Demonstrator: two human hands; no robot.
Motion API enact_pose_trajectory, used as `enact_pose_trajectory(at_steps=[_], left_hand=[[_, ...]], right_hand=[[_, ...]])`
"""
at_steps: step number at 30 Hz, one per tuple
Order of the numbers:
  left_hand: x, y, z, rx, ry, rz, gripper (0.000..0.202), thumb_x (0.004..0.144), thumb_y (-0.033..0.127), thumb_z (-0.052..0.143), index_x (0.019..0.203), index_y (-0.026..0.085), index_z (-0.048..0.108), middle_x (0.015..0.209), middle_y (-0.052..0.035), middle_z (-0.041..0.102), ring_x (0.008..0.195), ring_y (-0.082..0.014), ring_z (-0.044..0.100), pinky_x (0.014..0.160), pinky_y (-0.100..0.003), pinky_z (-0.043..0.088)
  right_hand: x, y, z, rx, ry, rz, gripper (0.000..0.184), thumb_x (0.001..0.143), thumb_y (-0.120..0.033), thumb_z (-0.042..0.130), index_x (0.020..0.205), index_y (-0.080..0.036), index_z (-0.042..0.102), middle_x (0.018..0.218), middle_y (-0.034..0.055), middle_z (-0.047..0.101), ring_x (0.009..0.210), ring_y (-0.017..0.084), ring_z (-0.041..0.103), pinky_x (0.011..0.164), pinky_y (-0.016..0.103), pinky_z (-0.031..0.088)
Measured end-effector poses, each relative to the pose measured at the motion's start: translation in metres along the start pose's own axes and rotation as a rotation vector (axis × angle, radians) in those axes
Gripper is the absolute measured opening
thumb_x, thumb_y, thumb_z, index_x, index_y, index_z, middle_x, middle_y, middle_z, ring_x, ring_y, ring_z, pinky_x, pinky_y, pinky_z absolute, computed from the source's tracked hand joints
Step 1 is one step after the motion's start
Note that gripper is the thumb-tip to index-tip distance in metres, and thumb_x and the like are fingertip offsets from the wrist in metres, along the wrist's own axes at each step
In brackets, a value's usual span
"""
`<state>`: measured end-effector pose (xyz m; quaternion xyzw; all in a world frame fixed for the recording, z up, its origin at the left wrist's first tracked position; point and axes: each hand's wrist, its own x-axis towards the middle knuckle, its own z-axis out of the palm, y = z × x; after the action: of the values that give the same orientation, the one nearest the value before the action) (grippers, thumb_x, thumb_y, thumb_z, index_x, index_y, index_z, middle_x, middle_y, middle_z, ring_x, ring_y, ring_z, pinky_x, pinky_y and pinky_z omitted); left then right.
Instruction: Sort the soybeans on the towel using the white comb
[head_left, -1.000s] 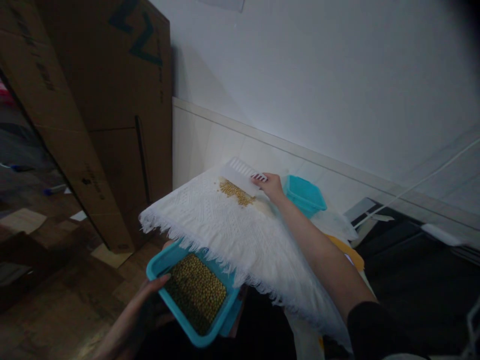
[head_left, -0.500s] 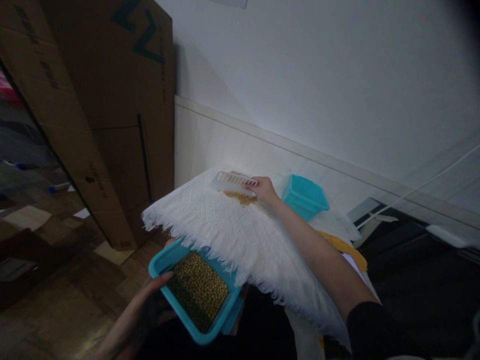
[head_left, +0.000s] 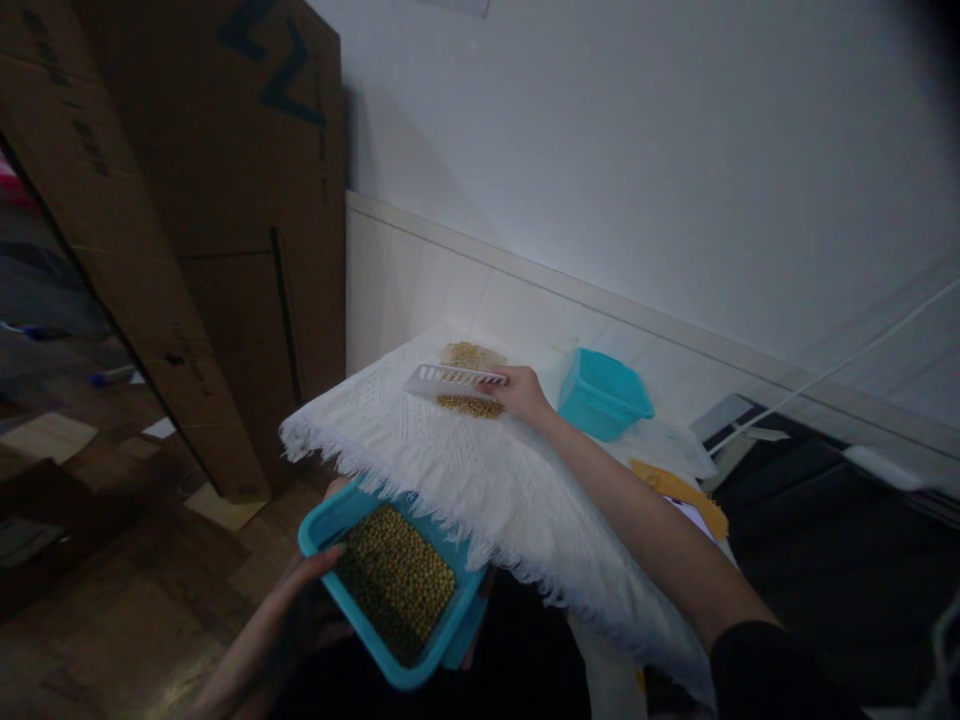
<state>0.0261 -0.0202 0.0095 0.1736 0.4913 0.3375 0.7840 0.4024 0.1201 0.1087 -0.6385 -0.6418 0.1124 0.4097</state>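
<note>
My right hand (head_left: pixel 523 396) is closed on one end of a white slotted plastic tray (head_left: pixel 450 380), held edge-down on a white fringed cloth (head_left: pixel 480 470). Yellow beans (head_left: pixel 469 404) lie in small piles on both sides of that tray. My left hand (head_left: pixel 304 585) grips the near left rim of a teal tray (head_left: pixel 324 522) filled with yellow-green beans (head_left: pixel 394 582), held below the cloth's near edge.
A second teal basket (head_left: pixel 604 394) sits right of my right hand. Tall cardboard boxes (head_left: pixel 195 220) stand on the left against a white wall. Wooden floor (head_left: pixel 112 600) lies lower left. A white cable (head_left: pixel 840 370) runs at the right. An orange item (head_left: pixel 679 490) shows beside the cloth.
My right hand has drawn the white slotted tray toward me and to the left across the cloth, pushing some beans along and leaving a pile behind it. The teal tray stays put.
</note>
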Motion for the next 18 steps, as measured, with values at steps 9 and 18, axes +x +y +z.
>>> enact_pose_trajectory(at_steps=[9,18], left_hand=[[-0.009,0.005,0.010,0.037,-0.013,0.009,0.084,0.086,0.039,0.086,0.162,0.029,0.053,0.146,-0.0149,0.077,0.130,-0.0398,0.075,0.105,-0.052,0.065],[-0.008,0.003,0.009,0.030,-0.035,0.016,0.088,0.079,0.043,0.091,0.159,0.026,0.058,0.134,-0.0145,0.083,0.127,-0.0412,0.077,0.103,-0.050,0.065]], right_hand=[[0.014,-0.005,-0.042,-0.268,0.432,0.206,0.021,0.084,-0.036,0.077,0.084,-0.015,0.081,0.081,0.0076,0.079,0.076,0.024,0.070,0.067,0.029,0.044],[-0.011,0.001,-0.039,-0.419,0.682,0.421,0.024,0.085,-0.022,0.064,0.093,-0.010,0.083,0.093,0.0226,0.083,0.088,0.035,0.076,0.072,0.035,0.050]])
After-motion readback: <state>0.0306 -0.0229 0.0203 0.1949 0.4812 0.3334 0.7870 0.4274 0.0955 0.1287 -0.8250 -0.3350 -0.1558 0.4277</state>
